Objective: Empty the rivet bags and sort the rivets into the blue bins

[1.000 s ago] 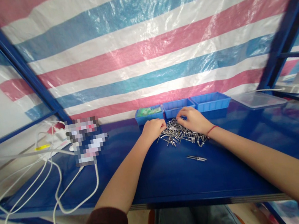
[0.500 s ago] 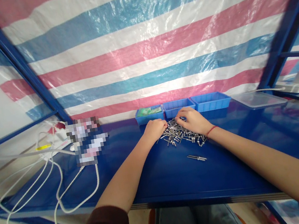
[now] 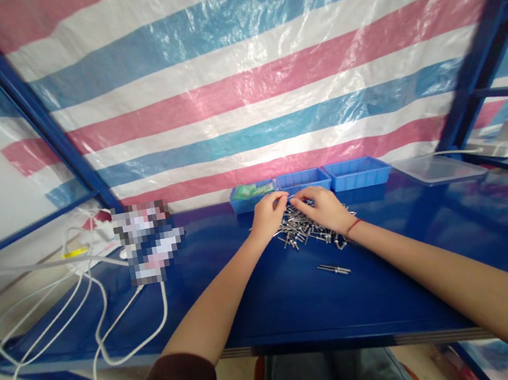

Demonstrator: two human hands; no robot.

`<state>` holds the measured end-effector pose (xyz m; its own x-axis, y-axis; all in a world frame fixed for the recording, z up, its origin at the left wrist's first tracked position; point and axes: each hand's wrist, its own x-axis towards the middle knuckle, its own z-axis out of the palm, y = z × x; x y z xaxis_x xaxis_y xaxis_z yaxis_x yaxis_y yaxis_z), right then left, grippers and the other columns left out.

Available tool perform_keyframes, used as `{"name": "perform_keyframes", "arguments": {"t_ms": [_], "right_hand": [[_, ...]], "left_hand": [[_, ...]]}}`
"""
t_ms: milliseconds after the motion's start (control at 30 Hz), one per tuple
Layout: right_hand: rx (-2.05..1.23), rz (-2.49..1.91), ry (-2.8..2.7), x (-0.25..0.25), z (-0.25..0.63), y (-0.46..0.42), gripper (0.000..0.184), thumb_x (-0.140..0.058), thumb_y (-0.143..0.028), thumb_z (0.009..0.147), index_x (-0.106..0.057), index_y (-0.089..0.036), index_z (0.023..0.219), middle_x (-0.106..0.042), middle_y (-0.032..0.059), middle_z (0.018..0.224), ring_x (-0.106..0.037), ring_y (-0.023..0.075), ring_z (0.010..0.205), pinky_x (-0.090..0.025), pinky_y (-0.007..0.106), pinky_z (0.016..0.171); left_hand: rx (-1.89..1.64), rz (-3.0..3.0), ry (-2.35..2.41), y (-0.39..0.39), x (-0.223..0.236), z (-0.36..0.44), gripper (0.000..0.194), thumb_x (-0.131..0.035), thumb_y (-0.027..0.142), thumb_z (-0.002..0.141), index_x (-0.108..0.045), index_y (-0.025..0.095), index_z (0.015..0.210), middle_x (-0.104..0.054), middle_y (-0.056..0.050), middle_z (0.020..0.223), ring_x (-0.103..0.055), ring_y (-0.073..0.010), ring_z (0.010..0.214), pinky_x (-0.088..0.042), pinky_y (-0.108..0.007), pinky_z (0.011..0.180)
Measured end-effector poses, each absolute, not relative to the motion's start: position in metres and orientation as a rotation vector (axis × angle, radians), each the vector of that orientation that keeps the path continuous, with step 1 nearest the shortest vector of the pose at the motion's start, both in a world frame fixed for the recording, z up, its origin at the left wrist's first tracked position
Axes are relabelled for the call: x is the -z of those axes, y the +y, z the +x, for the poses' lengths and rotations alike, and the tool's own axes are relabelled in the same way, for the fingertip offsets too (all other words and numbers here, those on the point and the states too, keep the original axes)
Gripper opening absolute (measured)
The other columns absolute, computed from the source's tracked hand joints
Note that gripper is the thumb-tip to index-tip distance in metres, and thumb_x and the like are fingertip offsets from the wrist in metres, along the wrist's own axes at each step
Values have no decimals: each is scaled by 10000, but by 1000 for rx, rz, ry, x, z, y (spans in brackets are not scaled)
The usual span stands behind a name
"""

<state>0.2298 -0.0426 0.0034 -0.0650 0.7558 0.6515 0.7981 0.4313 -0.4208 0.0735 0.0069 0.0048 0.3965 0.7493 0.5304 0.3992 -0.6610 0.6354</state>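
Note:
A heap of silvery blind rivets (image 3: 304, 228) lies on the blue table under and between my hands. Over its left side my left hand (image 3: 268, 215) is closed in a pinch. My right hand (image 3: 322, 207), with a red string at the wrist, pinches above the right side of the heap. Their fingertips nearly meet, and a thin metal bit, seemingly a rivet (image 3: 290, 196), shows between them. Most of it is hidden by the fingers. Nearer to me, a small pair of rivets (image 3: 333, 269) lies side by side, apart from the heap.
Behind the heap stand three blue bins: the left bin (image 3: 237, 205) holds green packaging, then a middle bin (image 3: 324, 181) and a right bin (image 3: 360, 180). A clear plastic lid (image 3: 437, 169) lies at the right. White cables (image 3: 109, 346) loop over the table's left side.
My left hand has moved right and slightly up, bringing its fingertips close to those of my right hand. The right hand has shifted slightly left. The separate rivets stay put.

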Motion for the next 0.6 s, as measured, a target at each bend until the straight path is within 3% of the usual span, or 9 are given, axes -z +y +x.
{"name": "perform_keyframes", "arguments": {"t_ms": [233,400,600], "right_hand": [[-283,-1123,-1453,-8,222,-43,369,-554,-507,800,-669,-157,788,-696,53,750,-598,174,687,-471,312,675],[-356,-1085,-1421,-10,220,-45,341,-593,-483,780,-690,-157,801,-691,44,735,-600,179,698,-479,334,706],[-381,-1106,-1403,-12,221,-46,308,-616,-457,769,-699,-164,816,-682,41,713,-613,197,729,-485,363,743]], "left_hand": [[-1215,1775,837,-9,-7,93,182,-517,246,884,-605,139,1001,-693,-71,969,-664,-106,684,-510,-209,637],[-1134,1701,809,-8,-5,93,218,-519,251,888,-578,136,1064,-681,-69,954,-657,-99,677,-475,-181,578],[-1080,1778,759,-8,-3,92,218,-502,308,893,-615,143,980,-687,-56,922,-660,-115,696,-475,-205,602]]}}
